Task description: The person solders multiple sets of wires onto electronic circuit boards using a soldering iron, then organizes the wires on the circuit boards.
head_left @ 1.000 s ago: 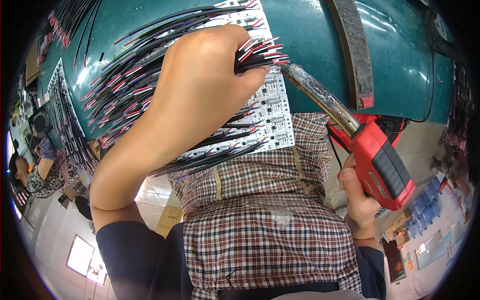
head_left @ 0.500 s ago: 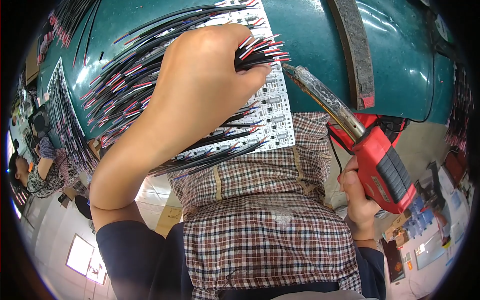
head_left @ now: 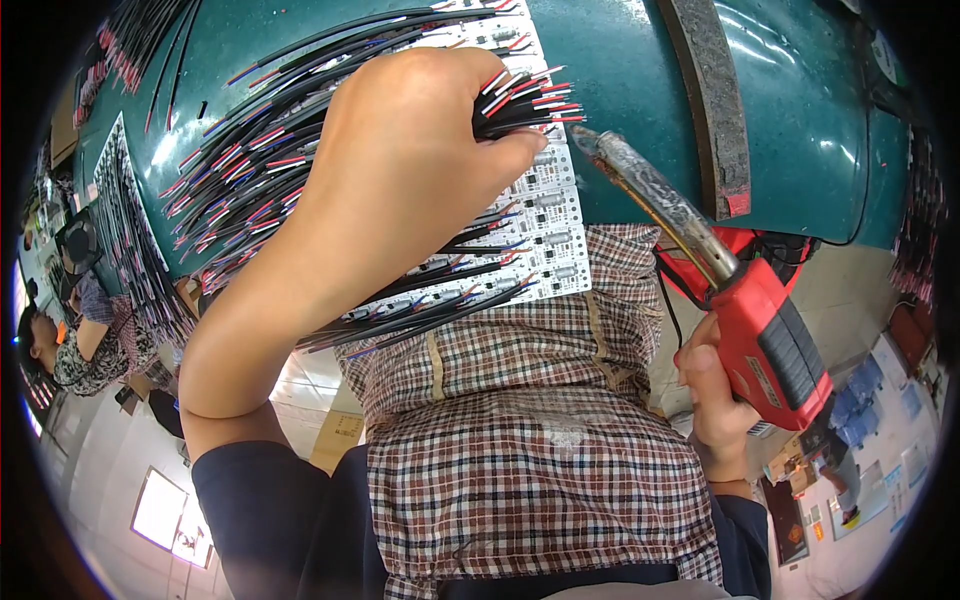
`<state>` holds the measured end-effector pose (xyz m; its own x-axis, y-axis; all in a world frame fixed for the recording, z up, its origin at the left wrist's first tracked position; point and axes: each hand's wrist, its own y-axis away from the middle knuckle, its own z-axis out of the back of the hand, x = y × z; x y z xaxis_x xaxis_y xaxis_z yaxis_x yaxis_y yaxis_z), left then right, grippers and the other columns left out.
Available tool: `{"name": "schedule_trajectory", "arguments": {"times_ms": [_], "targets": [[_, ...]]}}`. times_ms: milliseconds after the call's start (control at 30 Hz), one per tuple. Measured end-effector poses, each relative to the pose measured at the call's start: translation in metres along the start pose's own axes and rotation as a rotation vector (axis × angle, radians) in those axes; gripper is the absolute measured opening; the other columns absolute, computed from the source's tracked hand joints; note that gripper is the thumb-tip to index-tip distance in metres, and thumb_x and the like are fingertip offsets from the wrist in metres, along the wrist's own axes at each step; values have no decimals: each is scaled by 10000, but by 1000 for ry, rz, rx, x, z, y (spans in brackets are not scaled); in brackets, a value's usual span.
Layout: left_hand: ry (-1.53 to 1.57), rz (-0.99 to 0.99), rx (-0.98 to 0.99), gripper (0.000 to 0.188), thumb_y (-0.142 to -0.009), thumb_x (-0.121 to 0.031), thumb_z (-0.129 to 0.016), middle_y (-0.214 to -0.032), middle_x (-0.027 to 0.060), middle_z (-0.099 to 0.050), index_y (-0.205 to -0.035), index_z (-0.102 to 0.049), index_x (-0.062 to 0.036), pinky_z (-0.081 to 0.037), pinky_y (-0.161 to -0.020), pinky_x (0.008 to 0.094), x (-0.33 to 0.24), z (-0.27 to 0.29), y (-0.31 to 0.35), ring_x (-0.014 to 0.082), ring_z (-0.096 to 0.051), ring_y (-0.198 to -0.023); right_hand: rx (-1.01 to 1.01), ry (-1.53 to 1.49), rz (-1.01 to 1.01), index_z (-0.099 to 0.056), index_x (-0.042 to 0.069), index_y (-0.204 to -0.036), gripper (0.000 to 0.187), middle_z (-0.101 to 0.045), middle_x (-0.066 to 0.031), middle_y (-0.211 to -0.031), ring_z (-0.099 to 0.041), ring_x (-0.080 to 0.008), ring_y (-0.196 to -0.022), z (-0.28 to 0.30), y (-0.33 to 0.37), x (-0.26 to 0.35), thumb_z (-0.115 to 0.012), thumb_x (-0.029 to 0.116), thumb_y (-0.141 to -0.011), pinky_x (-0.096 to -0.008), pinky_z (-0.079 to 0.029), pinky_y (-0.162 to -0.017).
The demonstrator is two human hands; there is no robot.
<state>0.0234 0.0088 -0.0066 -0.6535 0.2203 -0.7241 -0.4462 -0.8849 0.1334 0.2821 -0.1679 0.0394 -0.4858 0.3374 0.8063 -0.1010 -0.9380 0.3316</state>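
My left hand point(head_left: 420, 130) is closed around a bundle of black cables point(head_left: 505, 118), whose stripped red, white and black wire ends fan out to the right past my fingers. Below it lies a white circuit board panel point(head_left: 555, 235) with rows of small components; more black cables point(head_left: 450, 262) rest across it. In my right hand point(head_left: 715, 385) is a soldering gun point(head_left: 770, 345) with a red and black grip, fingers wrapped round the handle. Its scorched metal barrel points up and left, with the tip just right of the wire ends, apart from them.
A dark bar point(head_left: 708, 100) with a red end lies on the green table point(head_left: 610, 60). Another panel with cables point(head_left: 125, 200) is at the left, and loose cables point(head_left: 125, 45) lie far left. A co-worker point(head_left: 75, 340) sits at the left. Checked cloth point(head_left: 540, 480) covers my lap.
The soldering gun has shifted very slightly right and down. My left hand and its cable bundle have turned a little; the panel stays in place.
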Motion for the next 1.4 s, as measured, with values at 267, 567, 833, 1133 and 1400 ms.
{"name": "schedule_trajectory", "arguments": {"times_ms": [267,567,833,1133,1400], "targets": [[-34,1,31,309,-819,-154,-795,-702,87,-650,-1014,-646,34,-477,-581,276,-8,4,1,122,-557,-595,-56,-172,-50,-511,15,-979,166,-486,-37,-725,-386,-65,-495,-1,-6,3,-642,102,-928,-233,-362,-483],[82,4,-23,208,-968,-215,-619,-683,169,-630,-936,-611,-9,-482,-622,457,0,4,7,367,-645,-686,-72,-253,-14,-512,-7,-997,161,-479,-43,-752,-377,-66,-480,-5,-10,8,-612,105,-940,-236,-363,-466],[-166,-77,-371,185,-1022,-170,-608,-786,8,-648,-1071,-652,4,-450,-631,213,-12,11,12,59,-558,-701,-124,-268,-26,-520,-5,-980,142,-479,-37,-732,-363,-61,-463,-7,-10,11,-609,100,-942,-234,-369,-469],[59,27,-165,123,-892,-74,-715,-731,15,-614,-947,-647,11,-421,-565,216,-12,-3,15,37,-499,-649,-117,-236,4,-525,-2,-948,141,-457,-20,-666,-359,-59,-455,-7,-9,4,-613,109,-944,-230,-366,-461],[-58,17,-77,145,-864,-74,-755,-718,-3,-627,-918,-636,-11,-395,-524,204,-15,-2,19,17,-480,-614,-52,-99,12,-539,-3,-957,157,-485,-27,-683,-414,-86,-504,4,0,-5,-629,123,-931,-245,-386,-508]]}}
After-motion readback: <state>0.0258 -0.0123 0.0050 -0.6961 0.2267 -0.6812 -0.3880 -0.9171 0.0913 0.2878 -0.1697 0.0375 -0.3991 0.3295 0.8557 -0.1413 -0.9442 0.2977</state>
